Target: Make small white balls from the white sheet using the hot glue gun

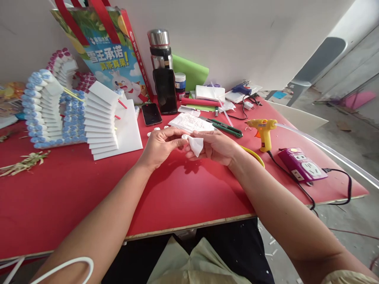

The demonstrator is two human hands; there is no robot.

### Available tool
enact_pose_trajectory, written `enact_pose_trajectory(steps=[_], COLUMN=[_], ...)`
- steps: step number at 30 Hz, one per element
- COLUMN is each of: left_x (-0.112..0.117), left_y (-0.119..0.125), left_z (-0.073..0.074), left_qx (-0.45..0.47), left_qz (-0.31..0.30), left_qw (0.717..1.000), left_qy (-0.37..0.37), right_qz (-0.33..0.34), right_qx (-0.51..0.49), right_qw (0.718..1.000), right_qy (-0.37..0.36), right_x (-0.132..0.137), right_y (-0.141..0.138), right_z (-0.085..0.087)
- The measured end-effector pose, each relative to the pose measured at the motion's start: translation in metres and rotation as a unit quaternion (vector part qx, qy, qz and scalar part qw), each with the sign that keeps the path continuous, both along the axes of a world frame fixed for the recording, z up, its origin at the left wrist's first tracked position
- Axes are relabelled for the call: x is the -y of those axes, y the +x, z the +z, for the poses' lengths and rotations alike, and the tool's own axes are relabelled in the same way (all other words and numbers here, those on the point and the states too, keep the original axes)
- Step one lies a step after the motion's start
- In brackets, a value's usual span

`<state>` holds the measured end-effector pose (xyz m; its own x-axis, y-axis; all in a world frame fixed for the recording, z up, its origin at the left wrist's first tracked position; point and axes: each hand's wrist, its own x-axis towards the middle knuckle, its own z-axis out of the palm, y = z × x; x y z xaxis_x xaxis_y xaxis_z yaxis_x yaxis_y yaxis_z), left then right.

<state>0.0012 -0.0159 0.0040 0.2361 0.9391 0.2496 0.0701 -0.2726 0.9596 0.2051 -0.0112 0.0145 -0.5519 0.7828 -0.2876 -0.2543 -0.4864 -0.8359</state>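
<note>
A small white tissue-like paper piece point(196, 146) is held between my two hands above the red table. One end of it is rolled into a small coil, and the rest hangs as a loose flap. My left hand point(160, 146) pinches the coiled end between thumb and fingers. From the other side, my right hand point(218, 146) grips the paper with its thumb on top and fingers beneath. Just behind my hands lies a stack of white sheets point(192, 122). Several small white rolls point(150, 133) rest beside my left hand, partly hidden by it.
White folded-card structures point(102, 122) and one edged with blue rolls point(38, 110) stand left. Phones point(151, 114), a steel flask point(160, 43) and a printed bag point(109, 59) are behind. Right are a green cutter point(226, 128), yellow glue gun point(264, 132) and purple power strip point(302, 163).
</note>
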Motion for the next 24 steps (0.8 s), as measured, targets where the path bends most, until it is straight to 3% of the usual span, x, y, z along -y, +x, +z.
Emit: enact_pose_trajectory(steps=[9,19,24], left_x=[0.0020,0.0022,0.0020], left_y=[0.0003,0.0005,-0.0002], left_z=[0.0016,0.0018,0.0011], left_qx=[-0.013,-0.002,-0.004], left_qz=[-0.005,-0.005,-0.011], left_qw=[1.000,1.000,1.000], left_qy=[0.008,0.007,0.015], right_qz=[-0.001,0.054,0.031], right_qx=[-0.027,-0.026,-0.015], right_qw=[0.999,0.996,0.998], right_qy=[-0.034,-0.059,-0.053], right_x=[0.0005,-0.0005,0.0000], right_y=[0.0004,0.0026,0.0017], right_z=[0.0018,0.0017,0.0026])
